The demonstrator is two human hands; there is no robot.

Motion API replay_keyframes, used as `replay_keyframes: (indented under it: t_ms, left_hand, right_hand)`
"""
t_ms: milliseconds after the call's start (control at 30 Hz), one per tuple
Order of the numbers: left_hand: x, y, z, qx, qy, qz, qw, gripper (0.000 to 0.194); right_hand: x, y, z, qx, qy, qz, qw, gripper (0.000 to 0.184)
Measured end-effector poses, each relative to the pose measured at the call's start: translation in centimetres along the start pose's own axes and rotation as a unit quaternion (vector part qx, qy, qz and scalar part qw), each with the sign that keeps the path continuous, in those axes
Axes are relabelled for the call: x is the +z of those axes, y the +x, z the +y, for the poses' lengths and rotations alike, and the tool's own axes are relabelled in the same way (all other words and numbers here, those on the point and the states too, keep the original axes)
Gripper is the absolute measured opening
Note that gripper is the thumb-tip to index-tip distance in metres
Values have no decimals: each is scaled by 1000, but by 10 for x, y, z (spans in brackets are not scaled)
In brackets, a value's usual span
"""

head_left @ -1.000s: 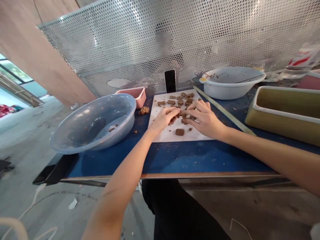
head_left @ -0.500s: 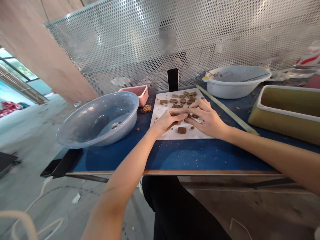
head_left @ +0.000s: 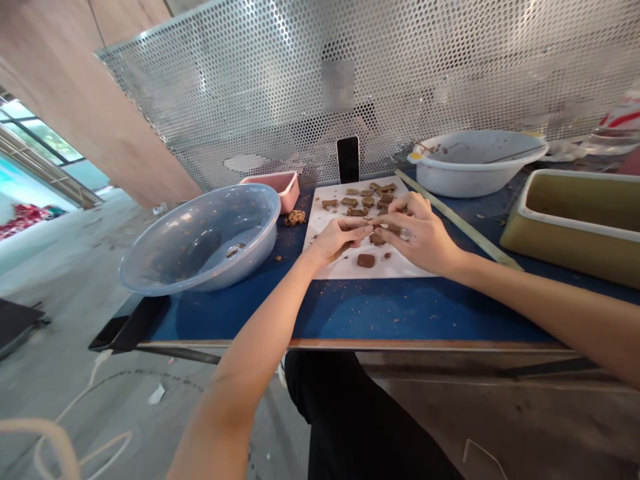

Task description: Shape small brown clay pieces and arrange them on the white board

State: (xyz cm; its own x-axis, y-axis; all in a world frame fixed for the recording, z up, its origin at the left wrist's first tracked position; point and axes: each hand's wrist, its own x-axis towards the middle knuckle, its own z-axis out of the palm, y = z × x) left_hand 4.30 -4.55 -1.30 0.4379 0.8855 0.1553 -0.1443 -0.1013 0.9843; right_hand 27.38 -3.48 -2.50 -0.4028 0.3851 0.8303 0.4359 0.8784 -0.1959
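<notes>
Over the white board (head_left: 336, 270), my left hand (head_left: 336, 240) and my right hand (head_left: 423, 235) meet fingertip to fingertip. Both pinch a small brown clay-like piece, mostly hidden by the fingers. Just below them lies a flat, rounded brown block (head_left: 366, 261), with a small crumb (head_left: 387, 255) to its right. Another brown lump (head_left: 377, 238) shows beneath my fingers. Behind my hands, several brown-green blocks (head_left: 349, 201) are spread across the board's far half.
A clear bluish basin (head_left: 200, 287) stands left, by a pink tub (head_left: 287, 190) and a nutty-looking brown clump (head_left: 295, 218). A phone (head_left: 349, 160) leans at the back. Rightward are a pale strip (head_left: 465, 223), a white basin (head_left: 465, 179) and an olive-green planter-like box (head_left: 575, 243).
My right hand's fingers have shifted slightly up and away from the left, uncovering more of the lump beneath. The whole view has slid a little to the right.
</notes>
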Motion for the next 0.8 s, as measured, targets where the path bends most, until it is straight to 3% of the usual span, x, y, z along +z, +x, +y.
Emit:
replay_keyframes:
  t_ms: [300,367,467,533,600,800]
  left_hand:
    - [-2,1,-1,2,24,10,1000,56]
    - [-5,4,-3,7,21,39,999,51]
    - [-12,8,-6,45,33,152,987,32]
    - [-17,10,-8,77,45,225,970,18]
    - [-21,12,-10,92,47,269,958,18]
    - [-19,12,-11,81,55,292,951,25]
  right_hand:
    - [-2,1,2,-2,-8,-6,1000,14]
    - [-4,2,5,-9,-7,-20,1000,15]
    - [-9,6,10,-74,4,-115,991,21]
    - [-11,7,14,-154,-8,-211,965,28]
    - [-11,8,17,-213,-36,-275,937,33]
    - [-8,6,17,-227,-78,-294,925,35]
